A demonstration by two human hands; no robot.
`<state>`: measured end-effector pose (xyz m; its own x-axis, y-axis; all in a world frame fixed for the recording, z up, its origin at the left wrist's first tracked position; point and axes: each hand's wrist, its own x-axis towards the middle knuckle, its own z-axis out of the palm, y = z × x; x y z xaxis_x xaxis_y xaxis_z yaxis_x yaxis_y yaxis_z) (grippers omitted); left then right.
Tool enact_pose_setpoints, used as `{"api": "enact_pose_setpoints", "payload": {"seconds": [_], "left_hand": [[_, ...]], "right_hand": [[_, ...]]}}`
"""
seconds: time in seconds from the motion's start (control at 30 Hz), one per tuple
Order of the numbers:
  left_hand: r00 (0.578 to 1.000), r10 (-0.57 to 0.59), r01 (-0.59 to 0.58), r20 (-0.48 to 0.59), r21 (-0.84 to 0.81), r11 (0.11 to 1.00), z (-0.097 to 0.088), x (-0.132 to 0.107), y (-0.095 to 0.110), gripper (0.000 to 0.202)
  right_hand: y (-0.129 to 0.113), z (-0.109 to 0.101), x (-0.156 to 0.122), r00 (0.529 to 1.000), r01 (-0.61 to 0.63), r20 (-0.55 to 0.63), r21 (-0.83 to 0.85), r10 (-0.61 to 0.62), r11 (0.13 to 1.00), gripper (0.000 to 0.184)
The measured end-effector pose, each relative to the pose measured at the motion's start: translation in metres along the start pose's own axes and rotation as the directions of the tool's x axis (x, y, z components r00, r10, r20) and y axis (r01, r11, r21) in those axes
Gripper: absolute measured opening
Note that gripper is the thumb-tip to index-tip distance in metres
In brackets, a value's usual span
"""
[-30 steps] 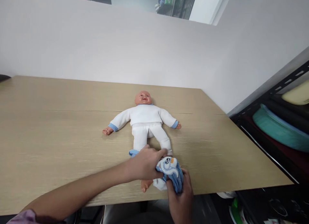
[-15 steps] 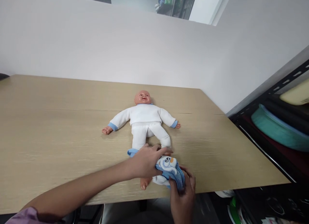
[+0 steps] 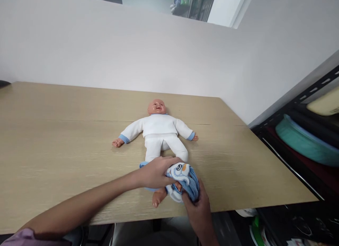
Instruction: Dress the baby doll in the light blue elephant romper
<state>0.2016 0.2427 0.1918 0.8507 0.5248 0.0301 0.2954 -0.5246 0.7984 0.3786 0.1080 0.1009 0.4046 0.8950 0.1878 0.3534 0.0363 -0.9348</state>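
Clasping one blue garment [image 3: 194, 185] against one doll [image 3: 160, 124] — two hands [image 3: 159, 171] [image 3: 199, 205].

Your left hand [image 3: 158, 172] partly hides the doll [image 3: 159, 125] around its legs. The view's right edge cuts off a teal object [image 3: 304, 143].

Left forearm [image 3: 92, 200], one, bare, slanting from near left toward the centre, ending in the left hand [image 3: 155, 171], back uppermost, fingers and thumb bent in a grip toward the right; right hand [image 3: 199, 208], one, nearer and farther right, angled up-left, thumb and fingers pinched.
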Motion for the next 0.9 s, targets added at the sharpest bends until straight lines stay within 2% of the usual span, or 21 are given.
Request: {"api": "enact_pose_setpoints", "payload": {"seconds": [0.1, 0.17, 0.27, 0.33, 0.47, 0.53, 0.63, 0.7, 0.73, 0.8, 0.9], "left_hand": [[0.999, 0.031, -0.026, 0.037, -0.113, 0.993, -0.006, 0.000, 0.000, 0.056], [0.998, 0.047, -0.039, 0.039, -0.167, 0.985, -0.009, -0.001, -0.001, 0.066], [0.996, 0.072, -0.062, 0.045, -0.190, 0.980, -0.014, -0.001, -0.004, 0.066], [0.993, 0.093, -0.078, 0.068, -0.193, 0.978, -0.018, 0.000, -0.005, 0.069], [0.988, 0.106, -0.083, 0.108, -0.202, 0.976, -0.025, 0.001, -0.008, 0.074], [0.988, 0.098, -0.073, 0.121, -0.195, 0.978, -0.028, 0.002, -0.008, 0.067], [0.988, 0.085, -0.064, 0.126, -0.165, 0.984, -0.032, 0.003, -0.010, 0.040], [0.989, 0.102, -0.085, 0.111, -0.150, 0.985, -0.034, 0.004, -0.011, 0.029], [0.988, 0.117, -0.100, 0.103, -0.153, 0.983, -0.034, 0.005, -0.012, 0.028], [0.984, 0.148, -0.130, 0.097, -0.171, 0.977, -0.035, 0.006, -0.015, 0.028], [0.979, 0.173, -0.152, 0.107, -0.183, 0.971, -0.033, 0.008, -0.020, 0.031]], "right_hand": [[0.013, -0.003, 0.003, 0.995, 0.049, 0.085, 0.013, -0.049, 0.999, 0.044], [0.018, -0.004, 0.005, 0.994, 0.059, 0.093, 0.016, -0.060, 0.998, 0.045], [0.015, -0.006, 0.009, 0.996, 0.048, 0.067, 0.024, -0.050, 0.999, 0.037], [0.009, -0.009, 0.016, 0.994, 0.098, 0.049, -0.004, -0.098, 0.995, 0.035], [0.001, -0.015, 0.032, 0.968, 0.241, 0.078, -0.026, -0.238, 0.970, 0.049], [0.002, -0.019, 0.040, 0.965, 0.244, 0.110, -0.035, -0.239, 0.969, 0.047], [0.004, -0.027, 0.051, 0.963, 0.215, 0.180, -0.057, -0.202, 0.975, 0.027], [0.001, -0.034, 0.063, 0.946, 0.198, 0.271, -0.043, -0.180, 0.979, 0.017], [-0.002, -0.039, 0.071, 0.927, 0.191, 0.333, -0.030, -0.171, 0.981, 0.015], [-0.009, -0.046, 0.090, 0.858, 0.182, 0.485, 0.019, -0.168, 0.983, 0.014], [-0.015, -0.049, 0.122, 0.702, 0.113, 0.697, 0.097, -0.148, 0.989, 0.019]]}}
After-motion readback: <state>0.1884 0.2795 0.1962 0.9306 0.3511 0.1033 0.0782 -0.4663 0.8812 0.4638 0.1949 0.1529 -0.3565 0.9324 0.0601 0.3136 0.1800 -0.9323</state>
